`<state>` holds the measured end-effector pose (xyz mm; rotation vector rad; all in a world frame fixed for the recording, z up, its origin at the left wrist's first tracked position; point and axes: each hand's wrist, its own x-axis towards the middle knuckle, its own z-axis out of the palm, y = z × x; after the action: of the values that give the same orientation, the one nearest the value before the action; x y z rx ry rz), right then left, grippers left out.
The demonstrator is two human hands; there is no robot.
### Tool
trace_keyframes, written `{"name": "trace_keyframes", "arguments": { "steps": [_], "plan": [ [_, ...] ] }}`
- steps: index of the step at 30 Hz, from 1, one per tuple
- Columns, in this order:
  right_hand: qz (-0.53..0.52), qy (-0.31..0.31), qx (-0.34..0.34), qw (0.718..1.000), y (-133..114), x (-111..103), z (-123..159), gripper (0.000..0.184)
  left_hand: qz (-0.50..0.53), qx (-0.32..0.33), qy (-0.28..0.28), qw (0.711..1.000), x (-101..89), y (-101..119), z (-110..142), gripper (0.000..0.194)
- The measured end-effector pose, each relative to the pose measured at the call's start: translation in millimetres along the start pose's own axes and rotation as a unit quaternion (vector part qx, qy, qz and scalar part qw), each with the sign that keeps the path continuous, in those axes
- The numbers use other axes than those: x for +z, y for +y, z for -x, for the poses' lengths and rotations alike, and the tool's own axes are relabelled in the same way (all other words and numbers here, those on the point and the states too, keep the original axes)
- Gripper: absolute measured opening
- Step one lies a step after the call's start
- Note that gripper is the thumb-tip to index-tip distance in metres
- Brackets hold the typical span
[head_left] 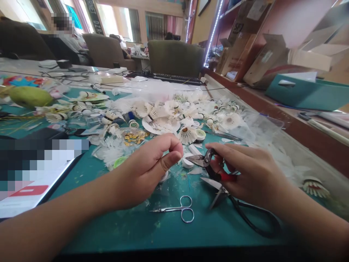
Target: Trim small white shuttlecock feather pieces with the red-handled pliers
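Observation:
My left hand (148, 169) is raised over the green mat with thumb and index finger pinched together. Whatever the pinch holds, if anything, is too small or hidden to make out. My right hand (249, 163) grips pliers (197, 160) with red-and-black handles, their pointed jaws aimed left at the left fingertips and a short gap apart. Under the right hand lie black-handled scissors (218, 191) with open blades. Small silver scissors (187, 209) rest on the mat below the hands. Just behind the fingers are a shuttlecock (188, 134) and a small white round lid (187, 161).
Several shuttlecocks and loose feathers lie heaped around a white disc (160, 125). Gold pieces (135, 137) sit in clear plastic. A tablet or phone (40, 189) is at left, a green fruit (30, 96) behind it. A keyboard (180, 79), chairs and people are farther back; boxes stand right.

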<state>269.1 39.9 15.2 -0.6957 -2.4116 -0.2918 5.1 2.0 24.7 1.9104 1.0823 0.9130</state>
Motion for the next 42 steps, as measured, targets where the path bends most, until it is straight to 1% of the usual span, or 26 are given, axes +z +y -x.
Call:
{"name": "trace_keyframes", "arguments": {
  "steps": [4, 9, 13, 16, 20, 25, 29, 32, 35, 39, 42],
  "plan": [
    [0.009, -0.011, -0.001, 1.0, -1.1, 0.7, 1.9, 0.028, 0.026, 0.0, 0.023, 0.999, 5.4, 3.7, 1.1, 0.038],
    [0.002, -0.021, -0.003, 1.0, -1.7, -0.7, 0.5, 0.028, 0.044, -0.035, -0.007, 0.998, 1.9, 4.2, 0.0, 0.041],
    [-0.003, -0.033, -0.002, 0.999, -0.8, -2.7, -0.6, 0.031, 0.024, -0.021, -0.03, 0.999, -2.7, 3.3, -0.5, 0.038],
    [-0.007, -0.041, -0.001, 0.999, -1.2, -3.4, -0.2, 0.033, 0.032, -0.027, -0.036, 0.998, -3.7, 3.2, -0.3, 0.035],
    [0.002, -0.031, 0.0, 1.0, -2.4, -2.2, 1.1, 0.029, 0.032, -0.033, -0.04, 0.998, -3.5, 3.9, -0.1, 0.035],
    [-0.001, -0.036, -0.003, 0.999, -0.9, -1.5, 0.7, 0.03, 0.024, -0.026, -0.044, 0.998, -4.3, 4.4, 0.4, 0.034],
    [0.0, -0.051, -0.006, 0.999, 2.0, -3.3, 0.4, 0.027, 0.033, -0.032, -0.025, 0.999, -4.0, 3.0, 0.9, 0.036],
    [0.014, -0.075, -0.026, 0.997, 3.5, -4.5, 0.5, 0.025, 0.031, -0.02, -0.008, 0.999, -3.1, 1.8, 1.5, 0.037],
    [0.032, -0.079, -0.048, 0.995, 3.6, -4.9, 0.5, 0.024, 0.02, -0.001, -0.004, 1.0, -1.9, 1.8, 1.4, 0.034],
    [0.046, -0.072, -0.041, 0.995, 2.3, -5.2, 1.9, 0.026, -0.021, 0.029, -0.01, 0.999, -0.4, 3.3, 0.5, 0.03],
    [0.043, -0.067, -0.043, 0.996, 3.5, -5.3, 3.4, 0.03, -0.039, 0.05, -0.017, 0.998, 0.6, 3.7, 0.8, 0.029]
  ]
}}
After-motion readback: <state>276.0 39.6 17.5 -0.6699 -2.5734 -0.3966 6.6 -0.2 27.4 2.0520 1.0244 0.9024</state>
